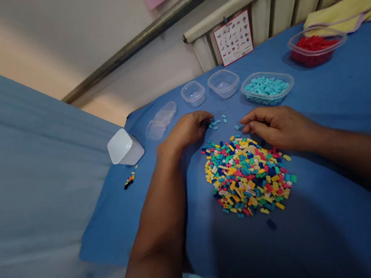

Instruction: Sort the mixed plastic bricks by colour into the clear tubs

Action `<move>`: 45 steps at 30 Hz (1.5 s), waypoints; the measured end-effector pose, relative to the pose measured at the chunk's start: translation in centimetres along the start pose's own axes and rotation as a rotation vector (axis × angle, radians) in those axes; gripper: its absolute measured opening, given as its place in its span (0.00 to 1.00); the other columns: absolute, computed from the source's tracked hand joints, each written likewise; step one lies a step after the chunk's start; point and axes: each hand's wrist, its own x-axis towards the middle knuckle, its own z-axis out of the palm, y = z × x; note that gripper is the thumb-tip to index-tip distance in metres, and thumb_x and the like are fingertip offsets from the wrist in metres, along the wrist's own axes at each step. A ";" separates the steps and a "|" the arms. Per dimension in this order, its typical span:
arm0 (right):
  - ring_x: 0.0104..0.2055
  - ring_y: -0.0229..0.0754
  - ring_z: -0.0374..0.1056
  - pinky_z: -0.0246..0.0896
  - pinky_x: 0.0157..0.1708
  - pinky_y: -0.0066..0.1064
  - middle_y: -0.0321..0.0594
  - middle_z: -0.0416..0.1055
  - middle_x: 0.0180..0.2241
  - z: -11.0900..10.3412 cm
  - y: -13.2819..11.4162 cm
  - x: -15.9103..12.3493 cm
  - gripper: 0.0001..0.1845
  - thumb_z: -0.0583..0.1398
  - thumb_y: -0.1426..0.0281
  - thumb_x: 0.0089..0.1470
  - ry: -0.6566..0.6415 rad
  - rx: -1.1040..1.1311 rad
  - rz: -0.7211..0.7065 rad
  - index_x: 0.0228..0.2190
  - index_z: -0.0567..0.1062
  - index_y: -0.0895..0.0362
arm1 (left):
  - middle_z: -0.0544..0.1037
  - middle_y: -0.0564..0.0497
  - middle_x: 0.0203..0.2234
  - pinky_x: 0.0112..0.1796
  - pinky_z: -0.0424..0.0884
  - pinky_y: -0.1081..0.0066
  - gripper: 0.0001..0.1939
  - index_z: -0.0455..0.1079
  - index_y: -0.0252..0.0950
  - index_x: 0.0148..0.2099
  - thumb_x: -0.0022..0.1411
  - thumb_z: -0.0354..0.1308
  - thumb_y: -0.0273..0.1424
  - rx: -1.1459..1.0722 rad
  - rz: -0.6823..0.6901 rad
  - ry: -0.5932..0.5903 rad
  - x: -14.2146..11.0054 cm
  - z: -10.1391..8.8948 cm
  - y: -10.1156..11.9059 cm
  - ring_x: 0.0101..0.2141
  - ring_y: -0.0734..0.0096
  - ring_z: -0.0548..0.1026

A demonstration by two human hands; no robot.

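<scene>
A heap of small coloured bricks [247, 174] in yellow, pink, blue and teal lies on the blue table cloth [337, 209]. My left hand [187, 129] rests at the heap's far left, fingers curled and pinched next to a few loose light-blue bricks [217, 122]. My right hand [275, 126] lies palm down at the heap's far right edge, fingers bent and pressed together near a single light-blue brick [237, 127]. Whether either hand holds a brick is hidden.
Beyond the hands stand two empty clear tubs [193, 93] [223, 83], a tub of light-blue bricks [267, 88] and a tub of red bricks [314, 46]. Clear lids [162, 119], an overturned white tub [124, 147] and a few dark bricks [129, 181] lie left. A yellow towel [347, 10] is at back right.
</scene>
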 end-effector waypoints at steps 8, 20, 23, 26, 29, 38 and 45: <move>0.38 0.49 0.82 0.75 0.33 0.39 0.40 0.87 0.43 0.1 0.1 -0.1 0.13 0.61 0.67 0.68 0.016 0.012 -0.005 0.50 0.84 0.48 | 0.87 0.47 0.46 0.48 0.78 0.66 0.26 0.80 0.34 0.60 0.63 0.54 0.18 -0.049 -0.087 0.059 -1.2 -3.5 1.3 0.44 0.64 0.84; 0.39 0.50 0.82 0.77 0.32 0.39 0.41 0.87 0.43 0.1 0.0 -0.2 0.13 0.62 0.66 0.67 0.022 0.016 0.007 0.50 0.84 0.49 | 0.86 0.49 0.44 0.45 0.79 0.67 0.23 0.80 0.36 0.52 0.59 0.54 0.17 -0.196 -0.151 -0.151 -1.2 -2.3 1.9 0.42 0.65 0.83; 0.37 0.48 0.82 0.75 0.29 0.37 0.42 0.87 0.44 0.1 0.0 -0.2 0.14 0.61 0.67 0.68 0.010 0.015 0.015 0.51 0.83 0.50 | 0.86 0.48 0.41 0.41 0.78 0.69 0.22 0.80 0.34 0.52 0.58 0.54 0.19 -0.302 -0.180 -0.159 -1.4 -2.7 1.6 0.39 0.66 0.83; 0.37 0.48 0.82 0.75 0.30 0.37 0.42 0.87 0.44 0.0 -0.1 -0.2 0.15 0.60 0.68 0.69 0.011 -0.011 0.003 0.52 0.83 0.51 | 0.86 0.49 0.41 0.43 0.78 0.68 0.22 0.81 0.35 0.50 0.57 0.54 0.19 -0.251 -0.176 -0.141 -1.5 -2.8 1.3 0.41 0.65 0.83; 0.38 0.48 0.82 0.75 0.32 0.38 0.41 0.87 0.44 0.0 -0.1 -0.1 0.15 0.59 0.69 0.68 0.006 -0.025 0.001 0.52 0.83 0.52 | 0.87 0.52 0.43 0.47 0.78 0.67 0.23 0.84 0.37 0.49 0.56 0.54 0.19 -0.177 -0.196 -0.196 -1.3 -2.5 1.5 0.43 0.64 0.83; 0.35 0.48 0.81 0.76 0.32 0.39 0.40 0.87 0.43 0.1 0.0 -0.2 0.14 0.61 0.67 0.68 0.016 0.006 0.009 0.50 0.84 0.49 | 0.87 0.47 0.41 0.36 0.80 0.68 0.19 0.82 0.36 0.53 0.64 0.56 0.24 -0.512 -0.208 -0.239 -1.3 -3.7 4.4 0.36 0.65 0.84; 0.40 0.51 0.82 0.77 0.35 0.42 0.43 0.87 0.44 0.1 0.0 -0.1 0.14 0.60 0.67 0.68 0.002 0.009 0.005 0.51 0.83 0.50 | 0.85 0.42 0.52 0.51 0.80 0.62 0.26 0.80 0.34 0.61 0.61 0.58 0.21 0.084 -0.300 0.010 -1.5 -3.0 -0.6 0.47 0.57 0.83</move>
